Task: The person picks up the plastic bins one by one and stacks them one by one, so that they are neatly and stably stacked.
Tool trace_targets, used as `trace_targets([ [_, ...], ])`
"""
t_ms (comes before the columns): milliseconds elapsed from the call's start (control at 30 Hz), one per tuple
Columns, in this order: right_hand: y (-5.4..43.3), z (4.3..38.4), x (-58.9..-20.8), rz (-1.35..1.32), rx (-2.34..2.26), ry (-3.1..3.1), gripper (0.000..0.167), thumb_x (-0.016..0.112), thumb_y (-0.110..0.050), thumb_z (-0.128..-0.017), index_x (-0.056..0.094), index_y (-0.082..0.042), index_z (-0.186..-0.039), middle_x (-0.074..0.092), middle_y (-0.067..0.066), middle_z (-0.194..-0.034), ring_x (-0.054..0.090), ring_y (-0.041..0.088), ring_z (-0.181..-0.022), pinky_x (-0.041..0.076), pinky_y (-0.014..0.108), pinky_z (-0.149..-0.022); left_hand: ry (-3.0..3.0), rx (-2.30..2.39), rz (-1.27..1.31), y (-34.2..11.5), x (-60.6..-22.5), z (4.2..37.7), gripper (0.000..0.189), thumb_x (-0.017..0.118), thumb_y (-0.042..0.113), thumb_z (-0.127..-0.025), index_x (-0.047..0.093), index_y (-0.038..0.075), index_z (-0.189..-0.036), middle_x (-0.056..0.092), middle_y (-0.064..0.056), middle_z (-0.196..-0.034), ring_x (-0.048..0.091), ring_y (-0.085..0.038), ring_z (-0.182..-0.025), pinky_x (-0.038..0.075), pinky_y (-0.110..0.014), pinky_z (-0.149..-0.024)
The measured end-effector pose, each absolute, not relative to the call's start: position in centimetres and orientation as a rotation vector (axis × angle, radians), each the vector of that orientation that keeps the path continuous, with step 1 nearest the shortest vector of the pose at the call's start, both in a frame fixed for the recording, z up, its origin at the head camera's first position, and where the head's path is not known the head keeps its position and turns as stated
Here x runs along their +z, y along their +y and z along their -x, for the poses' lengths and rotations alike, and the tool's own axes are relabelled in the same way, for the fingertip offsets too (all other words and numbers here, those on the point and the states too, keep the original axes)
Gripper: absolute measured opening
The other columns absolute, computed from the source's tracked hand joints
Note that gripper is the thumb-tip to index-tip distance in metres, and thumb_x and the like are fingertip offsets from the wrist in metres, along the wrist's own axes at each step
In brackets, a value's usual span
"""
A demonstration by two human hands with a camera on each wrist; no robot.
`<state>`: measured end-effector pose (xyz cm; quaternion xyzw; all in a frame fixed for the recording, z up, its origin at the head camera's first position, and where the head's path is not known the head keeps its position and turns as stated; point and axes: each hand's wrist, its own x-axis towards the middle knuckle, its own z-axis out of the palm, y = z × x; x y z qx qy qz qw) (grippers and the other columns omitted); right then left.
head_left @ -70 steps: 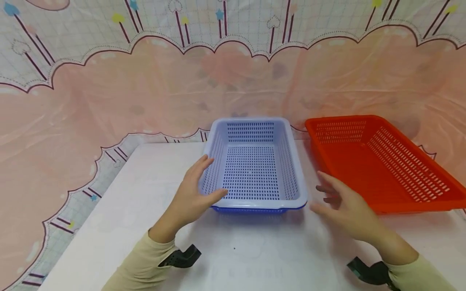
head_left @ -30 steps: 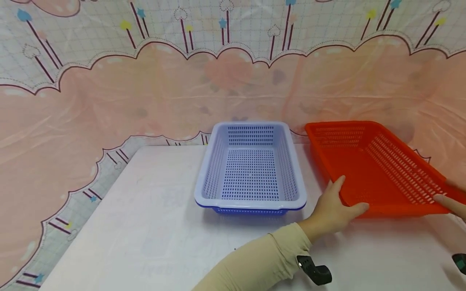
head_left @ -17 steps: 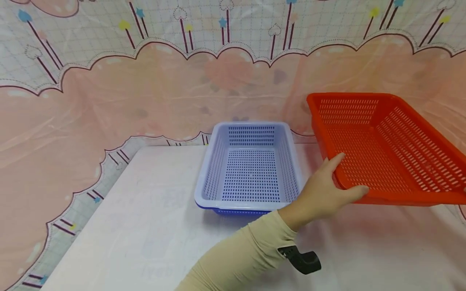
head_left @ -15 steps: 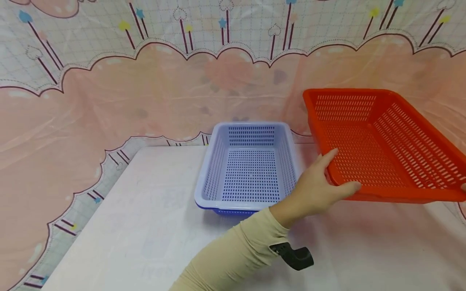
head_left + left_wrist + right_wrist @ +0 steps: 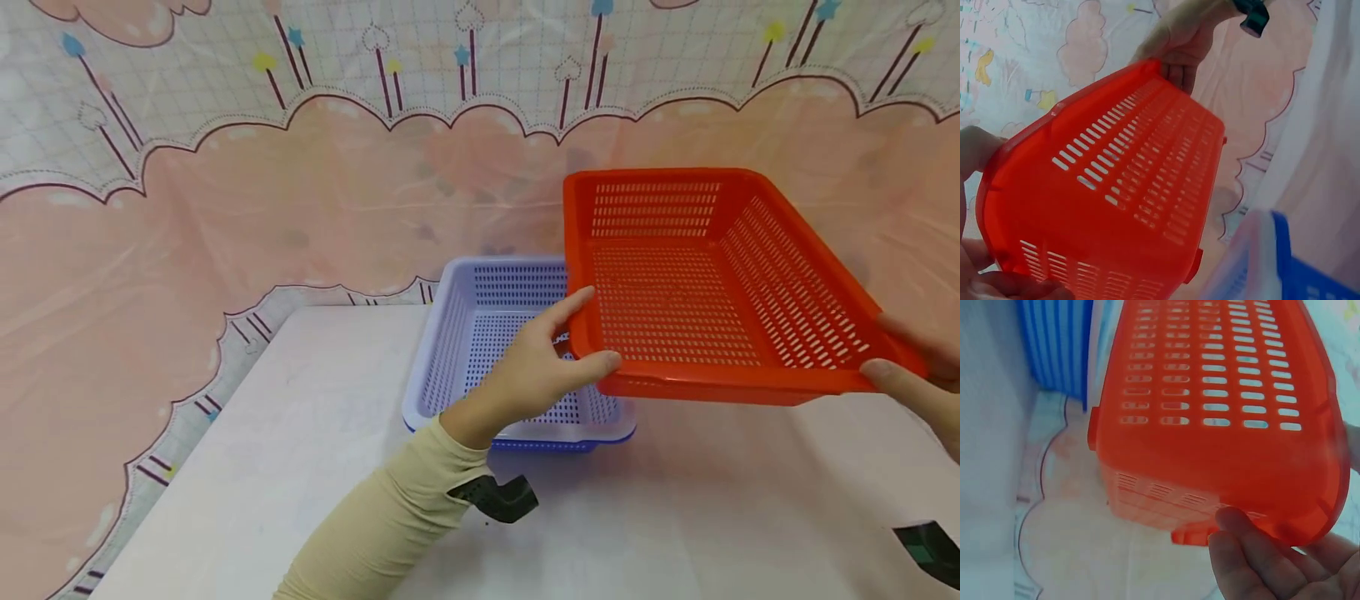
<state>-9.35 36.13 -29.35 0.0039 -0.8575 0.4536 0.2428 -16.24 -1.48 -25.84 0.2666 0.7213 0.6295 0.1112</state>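
Observation:
Between both hands an orange-red plastic basket (image 5: 675,300) with slotted walls is held up in the air, partly over the blue one. My left hand (image 5: 528,371) grips its near left corner, thumb on the front rim. At the near right corner my right hand (image 5: 918,387) holds the rim, cut off by the frame edge; in the right wrist view its fingers (image 5: 1254,556) bend under the basket's wall. A light blue basket (image 5: 450,333) stands on the table, nested in a darker blue basket (image 5: 540,447). The red basket and left hand hide part of it.
The white table (image 5: 315,433) runs back to a pink patterned cloth (image 5: 337,200) that hangs behind it and lies along its left side. A dark wrist device (image 5: 498,498) sits on the left sleeve.
Both hands have gone from beside the blue basket to the red one and gripped it. The red basket has risen off the table and moved left, over the blue basket's right part.

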Motion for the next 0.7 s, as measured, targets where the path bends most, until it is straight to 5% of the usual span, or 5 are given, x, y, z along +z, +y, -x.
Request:
trace_targets([
  [133, 34.0, 9.4, -28.7, -0.133, 1.365, -2.302, 0.060, 0.062, 0.004, -0.096, 0.049, -0.019, -0.150, 0.054, -0.029, -0.115, 0.058, -0.017, -0.086, 0.047, 0.005, -0.068, 2.194, 1.799, -0.815, -3.7, -25.7, 16.6, 0.077, 0.072, 0.020, -0.090, 0.033, 0.013, -0.157, 0.048, -0.016, -0.143, 0.060, -0.025, -0.116, 0.057, -0.032, -0.084],
  [233, 32.4, 9.4, -28.2, -0.127, 1.347, -2.353, 0.058, 0.064, 0.001, -0.096, 0.047, -0.010, -0.150, 0.054, -0.027, -0.114, 0.058, -0.016, -0.085, 0.047, 0.006, -0.068, 2.203, 1.799, -0.826, -5.3, -25.7, 16.7, 0.077, 0.070, 0.017, -0.091, 0.032, 0.010, -0.157, 0.044, -0.019, -0.147, 0.058, -0.031, -0.121, 0.056, -0.033, -0.087],
  [467, 29.0, 9.9, -27.0, -0.092, 1.167, -2.554, 0.058, 0.069, -0.015, -0.096, 0.045, 0.004, -0.146, 0.059, 0.031, -0.125, 0.056, -0.019, -0.081, 0.048, 0.007, -0.064, 2.216, 1.791, -0.760, -8.8, -25.8, 16.6, 0.078, 0.069, 0.017, -0.092, 0.029, 0.011, -0.158, 0.043, -0.020, -0.147, 0.059, -0.031, -0.118, 0.054, -0.035, -0.090],
  [600, 27.6, 10.2, -26.8, -0.126, 1.183, -2.570, 0.060, 0.073, -0.018, -0.094, 0.049, 0.004, -0.144, 0.063, 0.029, -0.122, 0.058, -0.019, -0.083, 0.048, 0.007, -0.065, 2.257, 1.787, -0.728, -10.5, -26.0, 16.3, 0.077, 0.069, 0.015, -0.092, 0.029, 0.009, -0.158, 0.044, -0.022, -0.147, 0.059, -0.035, -0.119, 0.054, -0.036, -0.091],
  [700, 26.8, 10.4, -26.9, -0.169, 1.244, -2.542, 0.059, 0.076, -0.016, -0.091, 0.052, 0.003, -0.142, 0.069, 0.010, -0.115, 0.061, -0.016, -0.086, 0.049, 0.008, -0.068, 2.271, 1.796, -0.740, -11.7, -26.0, 16.2, 0.076, 0.068, 0.012, -0.092, 0.029, 0.005, -0.157, 0.044, -0.024, -0.147, 0.057, -0.039, -0.121, 0.054, -0.037, -0.090],
])
